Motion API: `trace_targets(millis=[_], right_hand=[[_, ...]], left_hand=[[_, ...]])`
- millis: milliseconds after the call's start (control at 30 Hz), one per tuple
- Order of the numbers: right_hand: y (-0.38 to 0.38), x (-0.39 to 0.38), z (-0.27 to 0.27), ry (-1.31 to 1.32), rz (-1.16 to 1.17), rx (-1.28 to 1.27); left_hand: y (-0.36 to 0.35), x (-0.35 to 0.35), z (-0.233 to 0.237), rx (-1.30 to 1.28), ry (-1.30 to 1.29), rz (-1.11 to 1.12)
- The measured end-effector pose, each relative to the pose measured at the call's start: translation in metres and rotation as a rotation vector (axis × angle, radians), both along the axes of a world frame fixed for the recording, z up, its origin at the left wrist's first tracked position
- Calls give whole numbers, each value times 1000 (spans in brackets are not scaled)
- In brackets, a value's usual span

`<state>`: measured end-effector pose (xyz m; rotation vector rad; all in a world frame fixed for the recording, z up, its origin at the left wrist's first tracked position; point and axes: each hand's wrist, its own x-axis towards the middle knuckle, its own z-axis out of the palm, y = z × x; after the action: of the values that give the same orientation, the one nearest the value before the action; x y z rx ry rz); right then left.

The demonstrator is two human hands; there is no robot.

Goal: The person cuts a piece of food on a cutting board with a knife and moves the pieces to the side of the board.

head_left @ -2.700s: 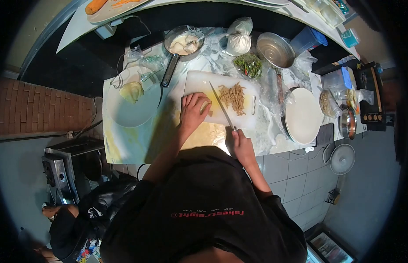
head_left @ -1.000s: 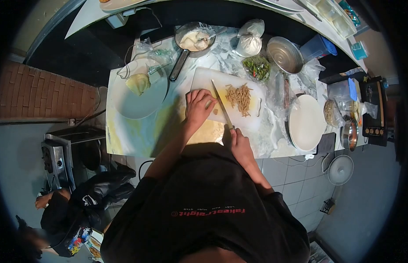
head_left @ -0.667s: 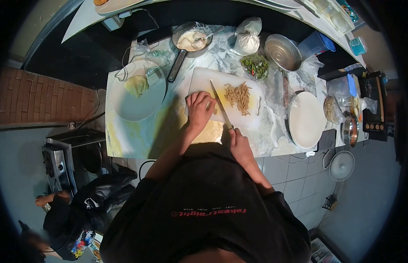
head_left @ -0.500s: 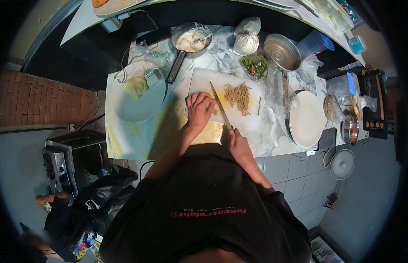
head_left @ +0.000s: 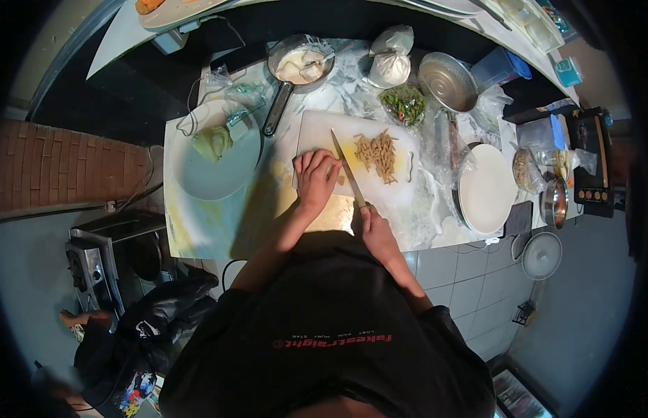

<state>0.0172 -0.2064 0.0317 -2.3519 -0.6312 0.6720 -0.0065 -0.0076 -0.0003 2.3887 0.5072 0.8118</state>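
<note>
My right hand [head_left: 377, 233] is wrapped round the handle of a kitchen knife [head_left: 349, 171], its blade pointing away from me over the white cutting board [head_left: 317, 127]. My left hand [head_left: 317, 180] rests on the board just left of the blade, fingers bent and held together. Under those fingertips a small light-brown food piece [head_left: 340, 180] shows in part; the rest of it is hidden by the hand. On the right side of the blade lies a pile of light-brown cut strips [head_left: 377, 156].
Left stands a big pale plate [head_left: 209, 182] with a cabbage piece [head_left: 212, 145]. Behind the board are a pan [head_left: 300, 64] of white mixture, a bag of white powder [head_left: 391, 68], bagged green chillies [head_left: 403, 104] and a metal bowl [head_left: 449, 81]. A white plate [head_left: 487, 188] lies right. Another person [head_left: 104, 348] is lower left.
Both hands and the knife stay in almost the same place on the board. The whole view has shifted slightly.
</note>
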Motion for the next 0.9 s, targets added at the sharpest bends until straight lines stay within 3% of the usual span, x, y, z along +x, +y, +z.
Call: trace_targets(millis=[200, 333, 433, 467, 533, 567, 633, 767, 833, 867, 900], right_hand=[[4, 0, 17, -185, 32, -301], [-3, 5, 18, -222, 20, -302], [-15, 15, 8, -32, -37, 26], [-18, 17, 4, -38, -36, 25], [-19, 20, -2, -14, -47, 343], [-24, 25, -2, -13, -45, 345], [-24, 35, 25, 865, -187, 305], [-25, 37, 41, 1168, -271, 420], [-28, 37, 45, 1251, -215, 475], [-28, 36, 45, 1256, -215, 474], [-28, 35, 45, 1269, -207, 474]], left_hand=[[-2, -1, -2, 54, 33, 33], [0, -2, -1, 66, 43, 31], [-2, 0, 1, 70, 29, 36], [-3, 1, 1, 69, 23, 37], [-2, 0, 1, 98, 28, 28], [-3, 0, 1, 100, 29, 31], [-3, 0, 6, 75, 4, 41], [-7, 2, 32, 66, 7, 165], [-4, 9, 36, -513, -123, 8], [-1, 10, 35, -512, -118, 11], [3, 12, 35, -871, -61, -116]])
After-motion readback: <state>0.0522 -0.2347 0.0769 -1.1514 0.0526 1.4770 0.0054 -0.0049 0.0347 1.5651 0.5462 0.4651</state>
